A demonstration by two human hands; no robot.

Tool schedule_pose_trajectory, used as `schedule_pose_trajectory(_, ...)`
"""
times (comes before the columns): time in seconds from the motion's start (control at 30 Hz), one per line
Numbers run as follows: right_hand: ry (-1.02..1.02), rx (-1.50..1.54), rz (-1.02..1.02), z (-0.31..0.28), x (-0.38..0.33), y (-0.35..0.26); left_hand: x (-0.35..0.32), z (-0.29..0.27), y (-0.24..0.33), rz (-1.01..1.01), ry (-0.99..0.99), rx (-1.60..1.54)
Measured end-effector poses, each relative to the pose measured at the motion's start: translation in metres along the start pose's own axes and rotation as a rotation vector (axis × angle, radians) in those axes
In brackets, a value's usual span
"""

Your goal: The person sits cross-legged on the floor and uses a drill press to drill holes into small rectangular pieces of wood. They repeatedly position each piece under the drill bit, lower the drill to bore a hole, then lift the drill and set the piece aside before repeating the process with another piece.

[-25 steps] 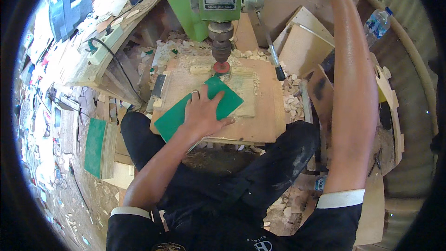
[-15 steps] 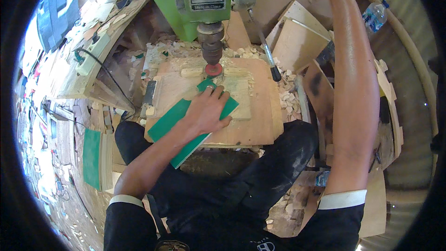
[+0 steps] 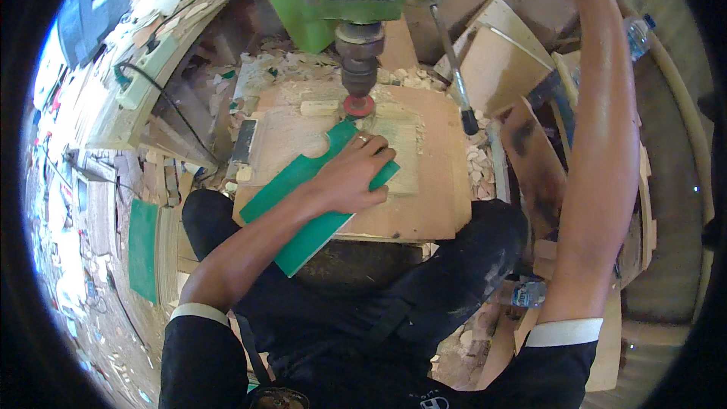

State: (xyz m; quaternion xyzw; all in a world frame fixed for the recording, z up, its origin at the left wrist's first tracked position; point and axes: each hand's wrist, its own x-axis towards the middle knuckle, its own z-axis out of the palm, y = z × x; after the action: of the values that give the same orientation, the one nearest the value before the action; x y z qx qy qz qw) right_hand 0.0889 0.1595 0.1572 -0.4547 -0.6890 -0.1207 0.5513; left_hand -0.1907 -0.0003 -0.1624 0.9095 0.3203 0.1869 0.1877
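Observation:
My left hand [image 3: 354, 174], with a ring on one finger, presses down on a green-faced board [image 3: 307, 235]. The board lies at a slant on a wooden work table [image 3: 439, 197]. A rounded notch is cut into the board's far left edge. Just beyond my fingertips, a red round cutter [image 3: 358, 105] hangs from the chuck [image 3: 359, 60] of a green drill press [image 3: 363, 4], close to the board's far corner. My right arm stretches up past the top edge of the head view, so the right hand and whatever it touches are hidden.
A feed lever [image 3: 454, 68] hangs right of the drill. A wooden strip [image 3: 319, 108] lies behind the board. Stacked green-faced boards [image 3: 144, 251] stand at left, below a bench with a power strip [image 3: 148, 72]. Wood scraps [image 3: 481, 163] and plastic bottles [image 3: 638, 36] are at right.
The view has shifted slightly, and the drill appears farther right. The board's notch shows more fully beside my left hand, which stays pressed on the board. My right arm remains stretched upward.

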Motion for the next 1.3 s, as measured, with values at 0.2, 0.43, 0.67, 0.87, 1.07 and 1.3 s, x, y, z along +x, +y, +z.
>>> schedule_pose_trajectory(0.2,-0.005,-0.004,0.041,-0.008,-0.016,-0.025,0.003,0.000,-0.002,-0.034,-0.054,-0.067)
schedule_pose_trajectory(0.43,0.061,0.001,-0.002,-0.019,-0.052,-0.048,-0.003,0.000,-0.004,0.026,-0.077,-0.087)
schedule_pose_trajectory(0.67,0.102,0.027,0.051,-0.034,-0.095,-0.062,-0.004,-0.004,-0.005,0.098,-0.102,-0.115)
schedule_pose_trajectory(0.87,0.150,0.125,0.185,-0.042,-0.156,-0.075,-0.004,-0.003,-0.006,0.126,-0.101,-0.100)
schedule_pose_trajectory(1.07,0.139,0.122,0.216,-0.040,-0.198,-0.082,-0.003,-0.001,-0.011,0.143,-0.129,-0.111)
schedule_pose_trajectory(1.3,0.082,-0.056,0.139,-0.043,-0.222,-0.069,-0.002,-0.001,-0.013,0.158,-0.142,-0.092)
